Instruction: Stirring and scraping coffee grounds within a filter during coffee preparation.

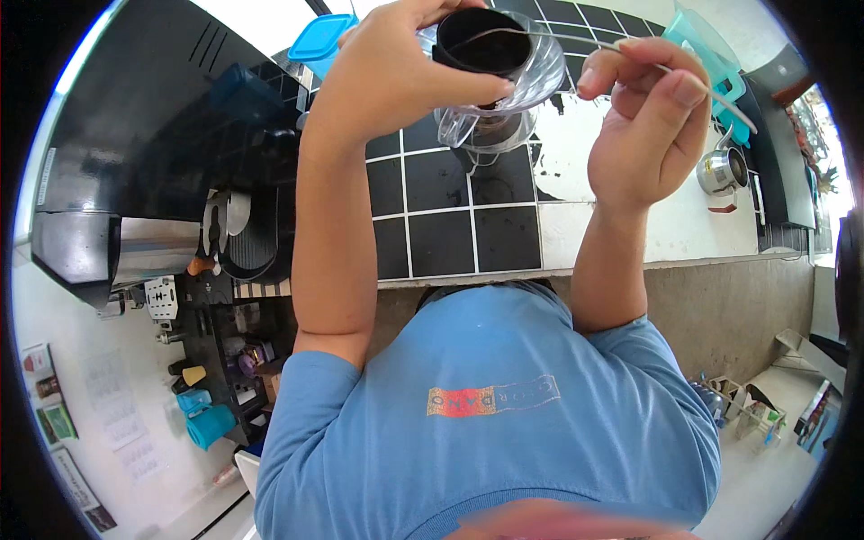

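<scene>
My left hand (412, 74) grips a black cup (482, 42), tilted over a clear ribbed plastic dripper (547, 64). A thin metal spoon (594, 42) lies between the thumb and fingers of my right hand (648, 115), and its far end is inside the cup. The dripper stands on a clear glass vessel (496, 131), which rests on black tiles and is partly hidden by the dripper. What the cup holds is too dark to tell.
Black tiles (439, 175) and a white surface (574, 223) form the counter, with dark wet-looking spots near the dripper. A small steel kettle (722, 170) stands at the right. Behind it is a turquoise pitcher (705, 44). A blue lidded container (322, 40) sits beyond my left forearm.
</scene>
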`<state>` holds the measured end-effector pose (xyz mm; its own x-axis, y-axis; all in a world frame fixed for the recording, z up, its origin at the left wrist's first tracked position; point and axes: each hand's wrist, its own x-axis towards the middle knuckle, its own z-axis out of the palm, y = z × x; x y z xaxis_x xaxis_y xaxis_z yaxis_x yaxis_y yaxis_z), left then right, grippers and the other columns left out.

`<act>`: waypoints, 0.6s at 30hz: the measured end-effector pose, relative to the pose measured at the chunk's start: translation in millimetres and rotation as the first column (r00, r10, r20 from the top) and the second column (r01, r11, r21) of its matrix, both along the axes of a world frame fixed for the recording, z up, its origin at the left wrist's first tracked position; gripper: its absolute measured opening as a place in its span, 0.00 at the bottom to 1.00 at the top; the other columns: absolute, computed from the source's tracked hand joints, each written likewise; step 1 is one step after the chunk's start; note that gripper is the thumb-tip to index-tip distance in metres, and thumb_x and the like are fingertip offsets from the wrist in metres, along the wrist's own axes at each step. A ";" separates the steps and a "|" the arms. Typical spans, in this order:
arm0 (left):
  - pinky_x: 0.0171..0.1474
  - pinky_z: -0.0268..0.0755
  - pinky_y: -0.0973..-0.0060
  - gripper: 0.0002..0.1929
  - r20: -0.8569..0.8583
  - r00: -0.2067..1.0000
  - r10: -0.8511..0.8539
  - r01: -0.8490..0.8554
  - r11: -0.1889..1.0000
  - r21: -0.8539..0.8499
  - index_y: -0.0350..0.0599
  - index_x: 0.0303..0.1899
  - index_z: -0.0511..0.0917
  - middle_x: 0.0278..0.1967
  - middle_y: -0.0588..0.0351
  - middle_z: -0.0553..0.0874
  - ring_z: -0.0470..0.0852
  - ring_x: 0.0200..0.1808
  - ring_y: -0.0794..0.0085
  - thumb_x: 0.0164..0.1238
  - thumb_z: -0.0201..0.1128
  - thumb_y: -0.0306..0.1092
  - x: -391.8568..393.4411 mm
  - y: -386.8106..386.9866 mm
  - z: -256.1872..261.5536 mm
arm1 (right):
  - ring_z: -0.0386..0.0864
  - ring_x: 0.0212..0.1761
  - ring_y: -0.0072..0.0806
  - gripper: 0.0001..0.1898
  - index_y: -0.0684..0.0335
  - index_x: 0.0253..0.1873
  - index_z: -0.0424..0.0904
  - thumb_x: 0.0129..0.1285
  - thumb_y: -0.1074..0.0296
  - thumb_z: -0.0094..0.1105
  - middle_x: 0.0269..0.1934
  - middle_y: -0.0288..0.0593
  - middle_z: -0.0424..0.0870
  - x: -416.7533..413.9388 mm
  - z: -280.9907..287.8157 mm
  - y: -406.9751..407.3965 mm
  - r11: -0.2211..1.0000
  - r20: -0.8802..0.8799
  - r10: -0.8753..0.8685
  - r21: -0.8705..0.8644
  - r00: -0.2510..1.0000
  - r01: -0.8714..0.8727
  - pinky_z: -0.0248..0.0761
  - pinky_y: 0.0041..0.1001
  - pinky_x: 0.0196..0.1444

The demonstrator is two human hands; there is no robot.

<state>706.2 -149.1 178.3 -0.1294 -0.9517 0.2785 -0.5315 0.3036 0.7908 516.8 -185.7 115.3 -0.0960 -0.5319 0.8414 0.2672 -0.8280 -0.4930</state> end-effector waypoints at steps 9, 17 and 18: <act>0.60 0.70 0.69 0.35 0.096 0.995 -0.037 0.057 0.977 -0.207 0.44 0.55 0.78 0.49 0.51 0.84 0.82 0.52 0.62 0.39 0.77 0.42 10.8 -9.4 -38.5 | 0.78 0.26 0.24 0.14 0.70 0.47 0.71 0.78 0.64 0.39 0.28 0.46 0.80 -3.8 -3.2 3.0 0.992 0.036 0.072 -0.110 0.997 -0.067 0.72 0.20 0.33; 0.59 0.70 0.71 0.35 0.056 0.998 -0.008 0.014 0.995 -0.101 0.46 0.58 0.76 0.49 0.50 0.84 0.82 0.50 0.62 0.42 0.74 0.41 9.1 -0.2 -36.5 | 0.79 0.27 0.24 0.16 0.71 0.47 0.71 0.78 0.61 0.38 0.28 0.47 0.81 1.8 -11.2 3.6 0.987 0.005 0.136 -0.092 0.991 -0.135 0.71 0.20 0.32; 0.58 0.71 0.72 0.35 0.037 0.999 -0.009 0.012 0.996 -0.084 0.47 0.58 0.76 0.49 0.50 0.84 0.82 0.50 0.62 0.42 0.74 0.41 8.4 1.1 -34.5 | 0.79 0.27 0.24 0.16 0.71 0.47 0.71 0.78 0.62 0.39 0.28 0.47 0.81 1.5 -11.1 3.9 0.982 0.028 0.160 -0.107 0.987 -0.156 0.71 0.20 0.32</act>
